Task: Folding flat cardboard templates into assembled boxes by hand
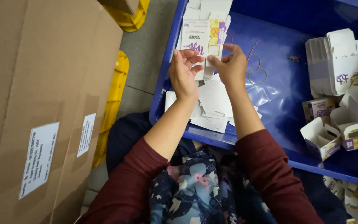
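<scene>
From the head view, your left hand point(183, 72) and right hand point(231, 66) both pinch a flat carton blank point(201, 37) above the blue tray point(270, 83). The grip is only fingertips on its lower edge, so I'd judge it could slip onto the loose blanks point(214, 103) below, or crease off its score line.

One flat carton blank point(204, 35) is held between two hands, the left hand point(184, 74) and the right hand point(232, 66). One blue tray point(278, 83) is seen beneath the grip. About four folded-up cartons point(332, 132) are counted to the right of the grip; the loose flat blanks point(214, 103) just below it overlap too much to be counted. One large cardboard box point(42, 103) is seen to the left.
</scene>
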